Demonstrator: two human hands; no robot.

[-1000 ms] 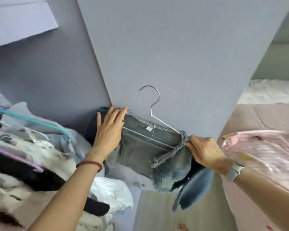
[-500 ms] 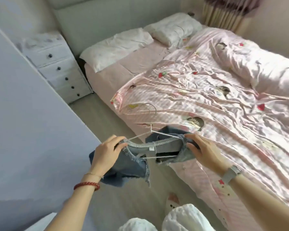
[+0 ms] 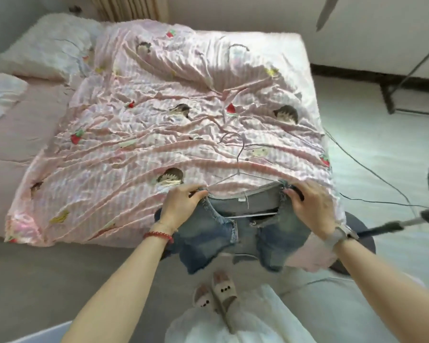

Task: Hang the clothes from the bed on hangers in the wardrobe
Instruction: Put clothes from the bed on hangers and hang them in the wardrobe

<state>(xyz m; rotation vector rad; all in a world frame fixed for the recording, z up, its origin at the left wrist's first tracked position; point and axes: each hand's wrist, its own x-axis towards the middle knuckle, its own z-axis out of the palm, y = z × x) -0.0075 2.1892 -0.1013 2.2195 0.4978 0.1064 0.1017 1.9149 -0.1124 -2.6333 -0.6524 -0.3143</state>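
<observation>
Lower centre of frame: left hand (image 3: 181, 206) and right hand (image 3: 307, 201) each pinch a waistband end of the denim shorts (image 3: 235, 233) on a wire hanger (image 3: 240, 169), over the bed (image 3: 159, 120) edge. Soft, light, limp denim; the waistband seems the firmest hold.

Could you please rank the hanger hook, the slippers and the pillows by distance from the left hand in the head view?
1. Hanger hook, just up and right of the left hand.
2. Slippers, on the floor below.
3. Pillows, at the bed's far left.
</observation>
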